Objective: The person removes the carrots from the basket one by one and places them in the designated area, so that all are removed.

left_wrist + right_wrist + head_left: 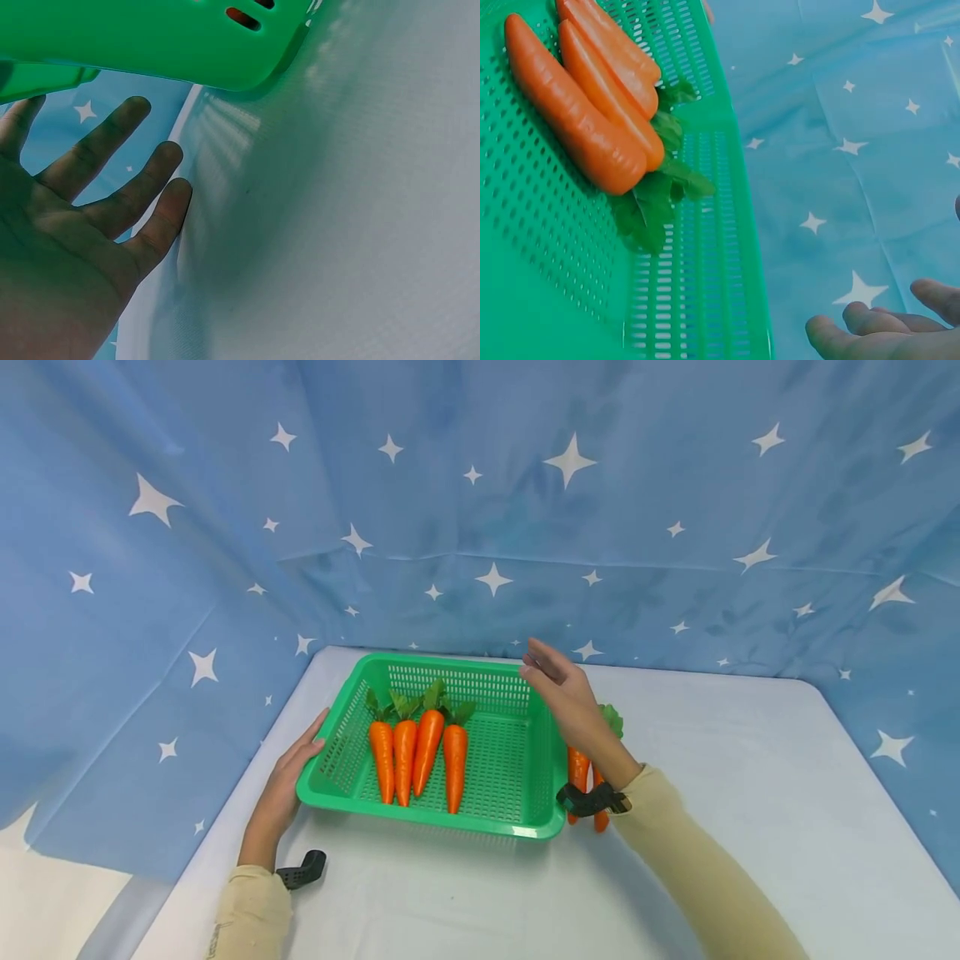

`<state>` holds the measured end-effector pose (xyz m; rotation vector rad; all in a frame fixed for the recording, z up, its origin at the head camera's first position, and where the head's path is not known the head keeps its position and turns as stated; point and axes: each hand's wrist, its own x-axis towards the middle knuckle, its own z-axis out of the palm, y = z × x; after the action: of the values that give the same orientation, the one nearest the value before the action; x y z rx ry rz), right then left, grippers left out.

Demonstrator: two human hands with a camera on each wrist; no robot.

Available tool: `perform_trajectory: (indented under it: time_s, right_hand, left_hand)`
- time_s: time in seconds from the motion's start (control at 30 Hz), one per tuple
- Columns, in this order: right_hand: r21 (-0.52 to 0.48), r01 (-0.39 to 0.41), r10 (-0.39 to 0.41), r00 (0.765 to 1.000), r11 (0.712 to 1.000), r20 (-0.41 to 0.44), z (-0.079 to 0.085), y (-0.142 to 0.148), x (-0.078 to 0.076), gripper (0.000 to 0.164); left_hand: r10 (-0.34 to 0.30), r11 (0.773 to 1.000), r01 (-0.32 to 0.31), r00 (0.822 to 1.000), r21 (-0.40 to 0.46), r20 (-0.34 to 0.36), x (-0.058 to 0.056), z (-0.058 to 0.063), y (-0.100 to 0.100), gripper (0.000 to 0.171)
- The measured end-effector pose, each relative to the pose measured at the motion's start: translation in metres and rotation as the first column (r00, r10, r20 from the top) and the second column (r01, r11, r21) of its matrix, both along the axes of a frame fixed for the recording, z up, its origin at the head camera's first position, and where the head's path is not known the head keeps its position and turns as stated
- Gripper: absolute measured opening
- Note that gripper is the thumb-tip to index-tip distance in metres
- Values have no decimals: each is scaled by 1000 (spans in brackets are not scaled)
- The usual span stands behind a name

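A green plastic basket (540, 831) with slotted walls holds several orange carrots (428, 750) with leafy green tops, lying side by side in its left half. My left hand (283, 785) lies along the basket's left side, its fingers extended by the rim; the left wrist view shows that palm (67, 232) with the fingers spread below the green rim. Over the basket's right rim hovers my right hand (576, 706), holding nothing, its fingers loosely bent. Two more carrots (577, 767) lie outside the basket on the right, partly hidden under the right forearm.
The basket stands on a white-covered table (735, 777). Behind and to the left hangs a blue cloth (645, 502) with white stars. Black wrist cameras (303, 870) are strapped on both wrists, over beige sleeves (697, 860).
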<state>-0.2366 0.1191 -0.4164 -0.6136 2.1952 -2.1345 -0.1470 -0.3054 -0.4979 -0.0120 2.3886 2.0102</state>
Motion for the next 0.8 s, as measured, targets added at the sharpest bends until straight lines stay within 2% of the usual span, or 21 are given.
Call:
perform_trajectory:
  time_s: [0.47, 0.8]
  right_hand:
    - [2, -57, 57, 998, 998, 36, -1, -32, -5, 62]
    - [94, -90, 82, 994, 992, 79, -5, -49, -7, 64]
  left_hand:
    - [5, 1000, -5, 1000, 2, 6, 0, -1, 0, 58]
    - [-2, 1000, 2, 1000, 24, -3, 0, -1, -1, 57]
